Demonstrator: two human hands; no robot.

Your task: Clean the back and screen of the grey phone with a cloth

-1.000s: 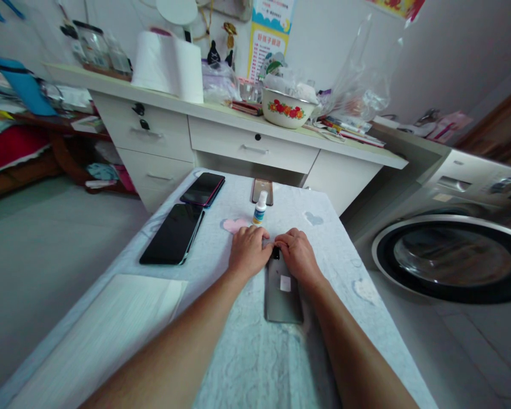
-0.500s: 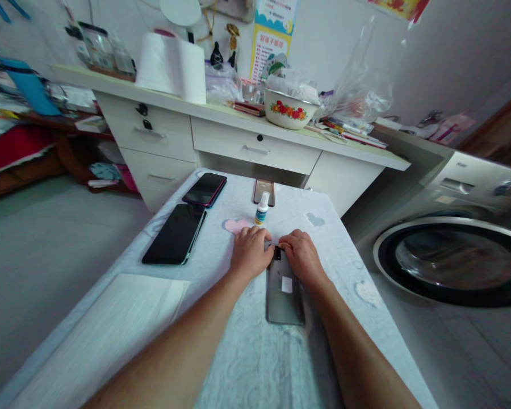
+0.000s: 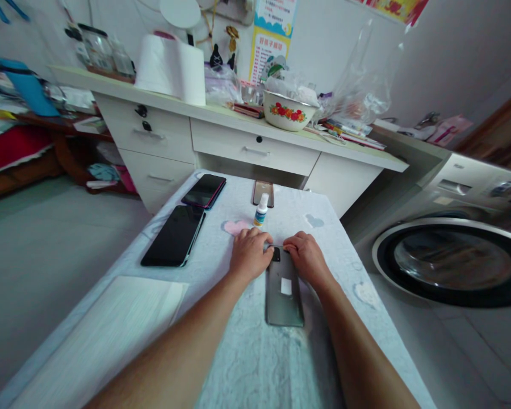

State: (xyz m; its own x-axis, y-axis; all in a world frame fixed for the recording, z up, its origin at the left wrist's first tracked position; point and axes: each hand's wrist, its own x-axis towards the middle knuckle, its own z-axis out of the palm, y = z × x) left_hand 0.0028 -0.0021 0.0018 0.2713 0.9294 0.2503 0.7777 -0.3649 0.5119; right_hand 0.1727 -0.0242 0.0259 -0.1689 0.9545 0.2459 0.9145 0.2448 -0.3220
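Observation:
A grey phone (image 3: 284,304) lies face down on the cloth-covered table, its camera block at the far end and a white label on its back. With curled fingers, my left hand (image 3: 250,254) grips the far left corner beside the camera. At the far right corner my right hand (image 3: 307,257) is closed, thumb and fingers pinching the edge. Both sets of fingertips are partly hidden, so I cannot tell whether a thin cover is between them. Just beyond my left hand stands a small white spray bottle (image 3: 261,211) with a blue and yellow label.
Two dark devices, a tablet (image 3: 174,236) and a phone (image 3: 204,190), lie on the left. Behind the bottle is a gold-brown phone or case (image 3: 263,187). A whitish flat sheet (image 3: 106,324) covers the near left. A drawer desk (image 3: 255,149) and a washing machine (image 3: 451,250) stand close by.
My right hand has shifted slightly right along the phone's far edge, widening the gap between my hands. My left hand and the phone stay nearly in place.

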